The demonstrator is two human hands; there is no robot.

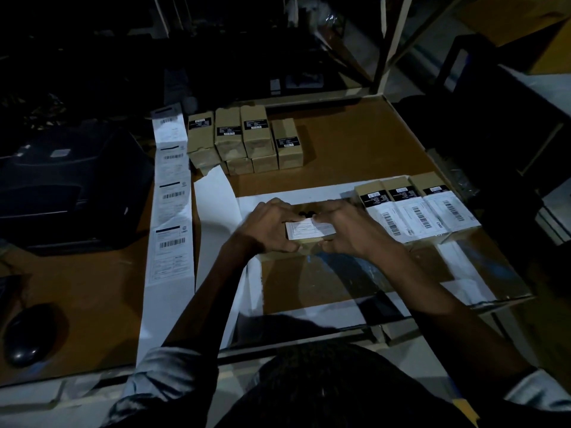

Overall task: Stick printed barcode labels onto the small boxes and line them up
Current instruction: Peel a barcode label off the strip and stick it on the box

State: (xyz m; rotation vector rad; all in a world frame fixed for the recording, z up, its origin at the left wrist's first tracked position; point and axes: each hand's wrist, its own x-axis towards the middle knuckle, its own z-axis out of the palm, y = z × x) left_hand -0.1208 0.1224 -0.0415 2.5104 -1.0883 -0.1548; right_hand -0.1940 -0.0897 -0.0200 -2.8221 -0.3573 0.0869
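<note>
1. A dim workbench seen from above, from a camera worn on the person's head. Both bare forearms reach forward to the middle of the brown wooden table (355,143).
2. The left hand (265,225) and right hand (349,230) meet over one small tan cardboard box (304,242). The fingers of each curl round an end of it, thumbs near the front edge.
3. A white printed barcode label (309,229) lies on the box's top face, between the two hands. Fingertips appear to press its far edge down.
4. Just to the right, touching one another, sits a row of three labelled boxes (414,208), lying flat with white labels facing up.
5. At the far side of the table, a cluster of unlabelled tan boxes (244,139) waits.
6. To the left, a long white strip of printed labels (171,199) runs from a black label printer (71,183). A black computer mouse (29,333) rests nearer the person.
7. To do this step well, it seems best to smooth the label outward from its centre, keep its edges square with the box, then set the box flush against the finished row.
</note>
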